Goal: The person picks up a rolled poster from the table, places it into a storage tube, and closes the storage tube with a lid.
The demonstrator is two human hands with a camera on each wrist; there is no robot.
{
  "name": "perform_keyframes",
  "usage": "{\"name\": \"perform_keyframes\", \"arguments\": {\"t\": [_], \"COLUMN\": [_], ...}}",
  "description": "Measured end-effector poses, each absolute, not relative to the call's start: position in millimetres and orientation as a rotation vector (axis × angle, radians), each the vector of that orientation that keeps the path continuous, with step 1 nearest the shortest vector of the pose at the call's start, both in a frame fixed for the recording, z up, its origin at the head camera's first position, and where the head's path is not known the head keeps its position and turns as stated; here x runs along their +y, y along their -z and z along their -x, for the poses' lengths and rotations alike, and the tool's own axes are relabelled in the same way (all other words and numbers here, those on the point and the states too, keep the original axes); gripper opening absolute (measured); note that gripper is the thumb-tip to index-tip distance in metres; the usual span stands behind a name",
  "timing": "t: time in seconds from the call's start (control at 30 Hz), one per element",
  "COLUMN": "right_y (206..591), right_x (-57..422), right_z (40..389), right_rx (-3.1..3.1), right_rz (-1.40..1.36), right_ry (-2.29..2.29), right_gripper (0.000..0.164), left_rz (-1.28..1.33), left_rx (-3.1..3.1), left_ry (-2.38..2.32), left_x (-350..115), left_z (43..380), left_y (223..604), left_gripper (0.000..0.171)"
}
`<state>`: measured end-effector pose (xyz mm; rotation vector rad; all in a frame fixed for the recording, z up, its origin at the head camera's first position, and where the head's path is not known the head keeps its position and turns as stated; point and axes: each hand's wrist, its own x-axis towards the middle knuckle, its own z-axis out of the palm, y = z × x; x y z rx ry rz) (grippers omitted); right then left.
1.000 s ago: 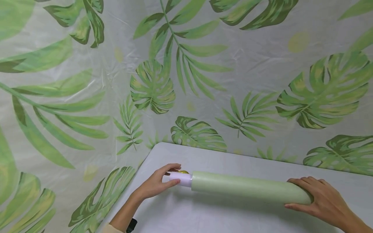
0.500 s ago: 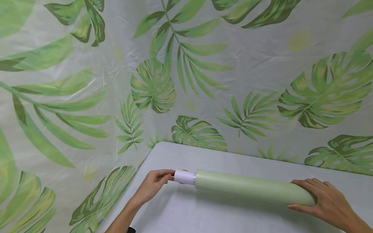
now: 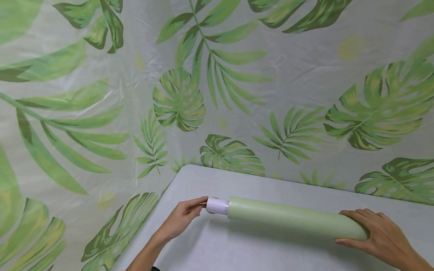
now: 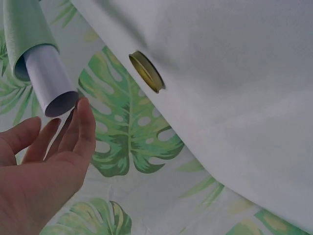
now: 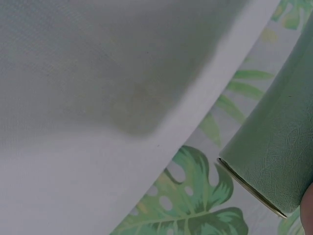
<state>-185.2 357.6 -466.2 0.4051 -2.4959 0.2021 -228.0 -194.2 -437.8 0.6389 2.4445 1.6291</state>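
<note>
A pale green tube (image 3: pixel 295 218) lies slantwise above the white table in the head view. My right hand (image 3: pixel 379 233) grips its right end, thumb below and fingers over the top. From its left end sticks a white paper roll (image 3: pixel 217 206), hollow at the tip in the left wrist view. My left hand (image 3: pixel 181 218) is at that tip, its extended fingertips (image 4: pixel 84 105) touching the roll's rim while the thumb stays apart. In the right wrist view the tube's open rim (image 5: pixel 252 188) shows beside a sliver of hand.
A gold-coloured ring (image 4: pixel 146 72) stands on the white table (image 3: pixel 203 244) near its edge; the roll mostly hides it in the head view. Leaf-patterned sheeting (image 3: pixel 230 75) hangs behind and left of the table.
My left hand has let go of the white roll's side and shifted to its tip. Slightly less of the roll sticks out of the tube. My right hand keeps its grip, moved slightly right.
</note>
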Motion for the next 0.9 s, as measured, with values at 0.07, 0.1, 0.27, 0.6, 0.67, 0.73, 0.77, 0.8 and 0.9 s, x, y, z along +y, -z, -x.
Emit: {"name": "perform_keyframes", "arguments": {"t": [0.07,0.1,0.27,0.6,0.67,0.73,0.77,0.8,0.9], "right_y": [466,467,468,469,469,469,469,469,469], "right_x": [357,357,354,352,352,351,351,351,351], "right_z": [185,184,184,183,183,183,183,183,183], "right_rx": [-2.5,-2.502,-2.495,-2.496,-2.5,-2.502,-2.504,-2.503,-2.508], "right_rz": [-0.401,-0.4,-0.402,-0.399,-0.396,-0.398,-0.398,-0.4,-0.402], "right_ry": [-0.204,-0.209,-0.226,-0.238,-0.239,-0.238,-0.238,-0.238,-0.238], "right_gripper": [0.079,0.078,0.077,0.076,0.076,0.076,0.076,0.076,0.075], "left_rz": [-0.637,-0.633,-0.597,-0.554,-0.545,-0.541,-0.539,-0.544,-0.537], "left_rx": [2.456,2.465,2.449,2.39,2.378,2.366,2.35,2.328,2.275], "left_ry": [-1.66,-1.674,-1.753,-1.783,-1.787,-1.792,-1.8,-1.814,-1.852], "left_x": [-191,-189,-185,-183,-182,-182,-181,-181,-178], "left_z": [231,233,239,240,240,240,240,240,240], "left_y": [441,443,448,447,447,447,447,448,450], "left_gripper": [0.044,0.044,0.042,0.041,0.041,0.041,0.042,0.042,0.042]}}
